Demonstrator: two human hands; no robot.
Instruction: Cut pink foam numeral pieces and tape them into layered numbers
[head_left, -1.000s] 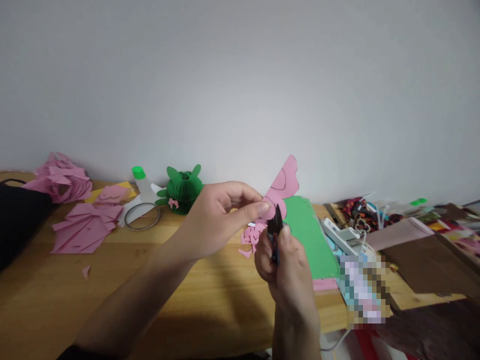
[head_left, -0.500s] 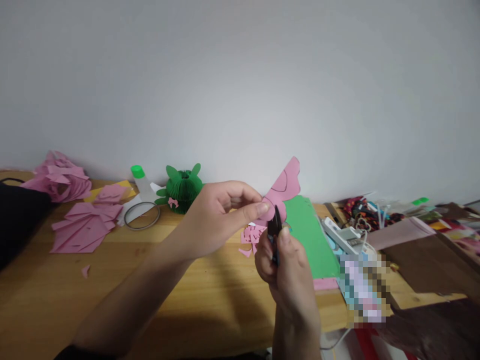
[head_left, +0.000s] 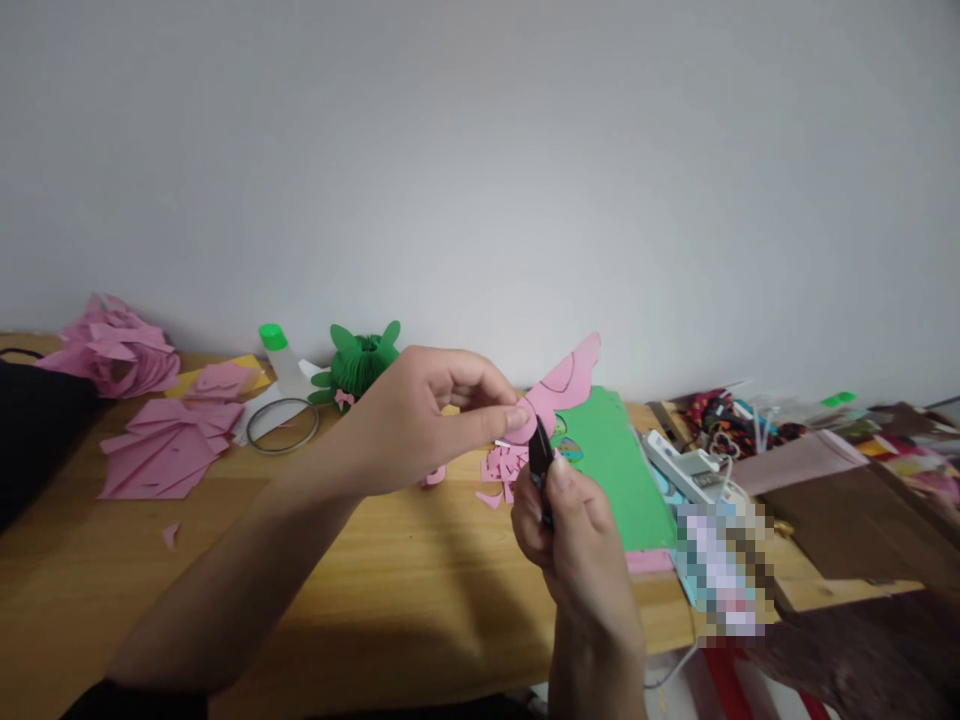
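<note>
My left hand pinches the lower left end of a pink paper cutout between thumb and fingers. The cutout has wavy edges and dark drawn lines, and it slants up to the right. Black scissors are in my right hand, blades pointing up against the paper's lower edge beside my left thumb. Small pink scraps lie on the table beneath the paper. Behind the cutout is a green sheet with small coloured shapes near its left edge.
The wooden table holds a green paper figure, a glue bottle, a metal ring and folded pink paper. A white power strip and assorted clutter lie at the right.
The pink cutout has tilted lower to the right. The scissors and both hands have shifted slightly left, and more of the coloured shapes on the green sheet shows.
</note>
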